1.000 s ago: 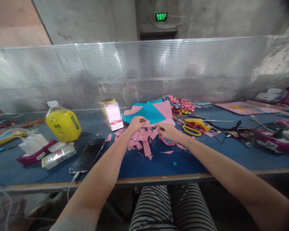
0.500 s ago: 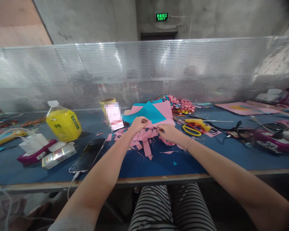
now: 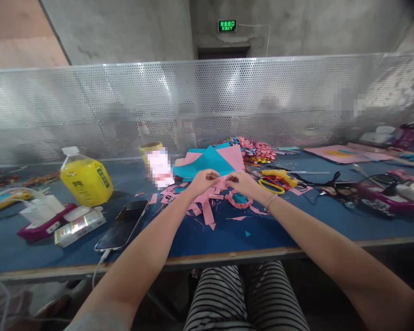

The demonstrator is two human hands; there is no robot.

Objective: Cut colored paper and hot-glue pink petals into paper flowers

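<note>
A small piece of pink paper is pinched between my two hands, above a heap of cut pink scraps. My left hand closes on its left side, fingers curled. From the right, my right hand grips the other side with fingertips pressed together. Just below my right hand lies a pink ring-shaped paper piece with a blue middle. Behind my hands, blue paper sheets overlap pink paper sheets.
To the right lie yellow-handled scissors and an orange-and-yellow tool. A lit phone leans against a yellow tape roll. Leftward are a dark phone on a cable, a box and a yellow jug. Paper flowers are piled behind.
My hands have drawn slightly closer together around the pink paper. The ring-shaped piece below my right hand shows more fully. The whole view has shifted a little.
</note>
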